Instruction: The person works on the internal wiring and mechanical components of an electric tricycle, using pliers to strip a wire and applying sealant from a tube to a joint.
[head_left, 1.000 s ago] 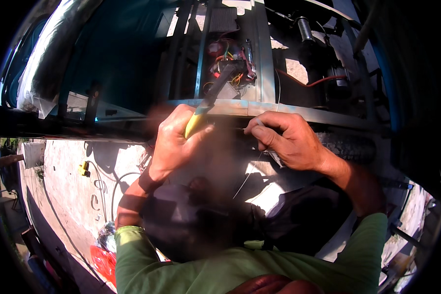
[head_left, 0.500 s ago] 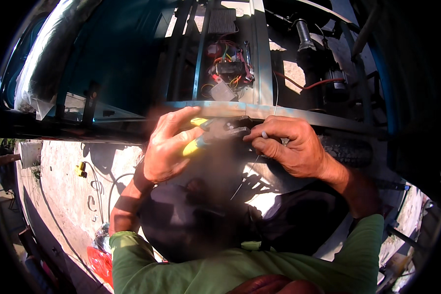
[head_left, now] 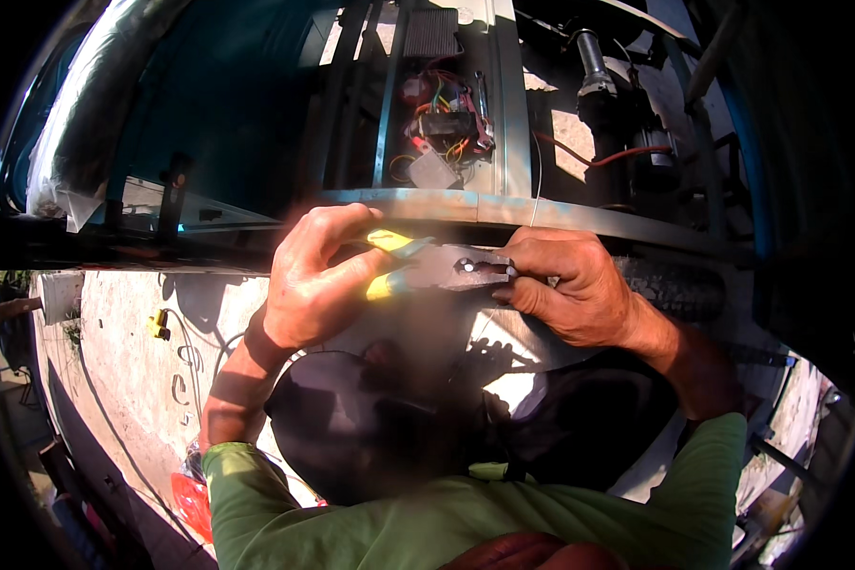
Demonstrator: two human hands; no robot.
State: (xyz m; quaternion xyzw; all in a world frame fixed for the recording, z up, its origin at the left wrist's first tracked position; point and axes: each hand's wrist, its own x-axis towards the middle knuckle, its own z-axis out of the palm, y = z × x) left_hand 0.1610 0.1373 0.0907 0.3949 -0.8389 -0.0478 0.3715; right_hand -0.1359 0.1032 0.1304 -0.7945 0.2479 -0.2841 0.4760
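My left hand is closed around the yellow grips of a pair of pliers, whose grey jaws point right. The jaw tips reach the fingertips of my right hand. Pinched there is a thin cable, which rises over the frame's edge. A small pale end piece sits at the jaw tips; whether the jaws press on it I cannot tell. My right thumb and forefinger partly hide it.
Ahead lies a blue metal frame holding a bundle of coloured wires. A tyre stands beyond my right wrist. On the ground at left are a yellow plug with a cord and a red plastic bag.
The pliers have moved right and turned, and their wide-spread jaws have come closer together at my right fingertips. My left hand's grip has tightened; my right hand stays nearly in place.
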